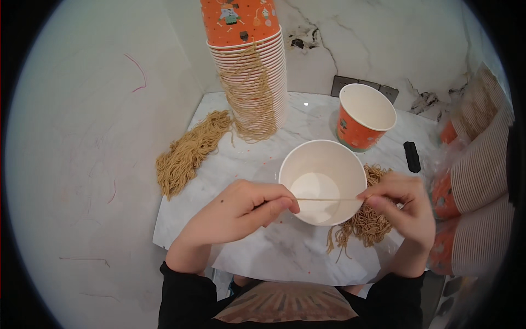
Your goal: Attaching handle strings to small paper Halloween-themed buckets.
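Left hand: the left hand [249, 211] is closed at thumb and forefinger, gripping one end of a tan strand [329, 199].
Right hand: the right hand [404, 207] pinches the other end between thumb and forefinger (slightly blurred).
Strand: drawn straight between the hands, across the near part of the open white-lined tub [323, 159] as seen from above; whether it touches the tub, I cannot tell.
Near right: a loose tan heap [372, 225] lies just beside that tub, partly behind the right hand.
Far side: a tall stack of tubs [280, 77] stands left, tan threads [255, 88] draped down it, a tan bundle [192, 153] beside it; an orange tub [356, 129] stands right.
Risk, strand: pulling too hard could snap it or slip it from a pinch.
Risk, heap: its loose ends could snag on the right fingers and tangle.
Risk, tub: a wrist knocking its rim could shift it.
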{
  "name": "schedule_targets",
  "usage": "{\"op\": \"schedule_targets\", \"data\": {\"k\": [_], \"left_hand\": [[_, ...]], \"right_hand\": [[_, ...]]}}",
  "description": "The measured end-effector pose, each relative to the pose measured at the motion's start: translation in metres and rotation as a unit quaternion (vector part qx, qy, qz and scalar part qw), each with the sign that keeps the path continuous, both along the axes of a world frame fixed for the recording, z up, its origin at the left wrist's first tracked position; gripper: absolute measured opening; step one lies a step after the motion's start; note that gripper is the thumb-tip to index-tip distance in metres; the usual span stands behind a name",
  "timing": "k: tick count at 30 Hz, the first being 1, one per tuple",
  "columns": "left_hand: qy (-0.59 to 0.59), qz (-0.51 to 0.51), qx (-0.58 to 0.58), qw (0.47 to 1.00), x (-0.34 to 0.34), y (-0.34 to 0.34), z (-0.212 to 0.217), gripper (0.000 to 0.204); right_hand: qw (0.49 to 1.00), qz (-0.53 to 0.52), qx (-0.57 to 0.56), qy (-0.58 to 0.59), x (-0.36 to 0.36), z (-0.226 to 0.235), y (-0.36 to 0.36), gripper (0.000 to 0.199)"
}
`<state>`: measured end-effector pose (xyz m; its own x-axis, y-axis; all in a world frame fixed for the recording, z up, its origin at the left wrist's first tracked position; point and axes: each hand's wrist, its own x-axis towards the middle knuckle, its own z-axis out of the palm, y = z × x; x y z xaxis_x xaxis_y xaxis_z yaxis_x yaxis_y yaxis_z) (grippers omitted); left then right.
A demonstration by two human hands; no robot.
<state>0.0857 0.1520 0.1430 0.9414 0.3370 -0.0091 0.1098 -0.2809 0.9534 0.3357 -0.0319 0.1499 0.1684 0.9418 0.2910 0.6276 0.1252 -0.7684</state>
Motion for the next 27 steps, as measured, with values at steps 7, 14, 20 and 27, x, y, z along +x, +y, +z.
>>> {"op": "schedule_targets", "data": {"k": [7, 14, 20, 27], "left_hand": [[0.017, 0.035, 0.018, 0.999, 0.017, -0.002, 0.002, 0.02], [-0.067, 0.012, 0.185, 0.98, 0.057, -0.027, 0.0, 0.016], [-0.047, 0.017, 0.254, 0.966, 0.068, -0.036, 0.0, 0.016], [0.035, -0.033, 0.082, 0.996, 0.046, -0.021, 0.005, 0.026]], "right_hand": [[0.972, -0.166, -0.083, -0.145, 0.061, 0.005, -0.042, 0.012], [0.983, -0.001, 0.075, -0.169, 0.03, 0.005, -0.011, 0.065], [0.982, 0.049, 0.015, 0.18, -0.03, -0.021, 0.009, 0.045], [0.993, 0.047, 0.021, 0.109, -0.028, -0.026, 0.009, 0.022]]}}
